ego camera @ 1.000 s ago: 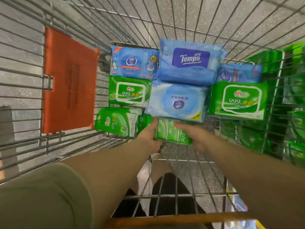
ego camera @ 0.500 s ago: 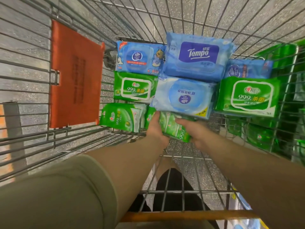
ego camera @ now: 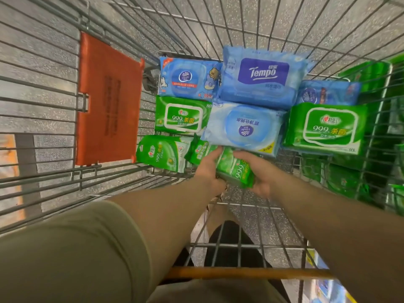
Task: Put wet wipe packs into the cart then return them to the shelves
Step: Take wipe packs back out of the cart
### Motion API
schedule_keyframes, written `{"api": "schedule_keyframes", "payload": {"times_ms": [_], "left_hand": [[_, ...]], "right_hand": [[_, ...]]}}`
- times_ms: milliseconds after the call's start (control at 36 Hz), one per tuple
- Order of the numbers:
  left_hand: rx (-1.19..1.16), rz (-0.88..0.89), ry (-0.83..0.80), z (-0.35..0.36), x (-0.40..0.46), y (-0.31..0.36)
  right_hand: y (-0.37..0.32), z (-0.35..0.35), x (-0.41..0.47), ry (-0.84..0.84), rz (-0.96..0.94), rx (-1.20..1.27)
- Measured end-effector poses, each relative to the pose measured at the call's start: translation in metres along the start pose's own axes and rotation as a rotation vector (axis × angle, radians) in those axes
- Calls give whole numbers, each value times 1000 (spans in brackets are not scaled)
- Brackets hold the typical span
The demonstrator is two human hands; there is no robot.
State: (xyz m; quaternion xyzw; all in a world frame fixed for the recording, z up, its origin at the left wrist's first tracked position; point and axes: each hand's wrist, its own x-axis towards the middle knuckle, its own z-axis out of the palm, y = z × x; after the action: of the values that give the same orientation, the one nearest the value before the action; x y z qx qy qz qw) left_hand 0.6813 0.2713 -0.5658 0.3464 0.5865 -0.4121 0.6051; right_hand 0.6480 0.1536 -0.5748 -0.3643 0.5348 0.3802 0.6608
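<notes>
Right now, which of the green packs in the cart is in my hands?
The small green pack nearest you, held by both hands, left hand and right hand; the other green packs lie untouched.

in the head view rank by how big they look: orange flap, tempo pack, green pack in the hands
1. orange flap, though it hangs nearer the camera on the cart's side
2. Tempo pack
3. green pack, partly covered by both hands: left, right

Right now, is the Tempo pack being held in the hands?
No, the Tempo pack lies at the far end of the cart, while both hands hold a small green pack.
</notes>
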Motion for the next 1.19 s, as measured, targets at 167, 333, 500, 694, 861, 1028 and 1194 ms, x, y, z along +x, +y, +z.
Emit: {"api": "schedule_keyframes", "payload": {"times_ms": [167, 333, 500, 694, 861, 1028, 1194], "left_hand": [[76, -134, 10, 6, -41, 5], [226, -239, 52, 0, -85, 14], [311, -124, 4, -5, -136, 27], [404, 107, -261, -10, -225, 43], [393, 379, -374, 1, -283, 52], [391, 504, -509, 17, -341, 59], [560, 613, -604, 17, -393, 59]], "right_hand": [[-9, 13, -47, 38, 145, -39], [-21, 19, -99, 31, 159, -89], [-27, 3, -141, -5, 65, -109], [-42, 53, -213, -258, -169, -164], [-45, 100, -271, -319, -432, -59], [-51, 120, -330, -246, -657, -27], [-43, 124, -382, -189, -816, 100]]}}
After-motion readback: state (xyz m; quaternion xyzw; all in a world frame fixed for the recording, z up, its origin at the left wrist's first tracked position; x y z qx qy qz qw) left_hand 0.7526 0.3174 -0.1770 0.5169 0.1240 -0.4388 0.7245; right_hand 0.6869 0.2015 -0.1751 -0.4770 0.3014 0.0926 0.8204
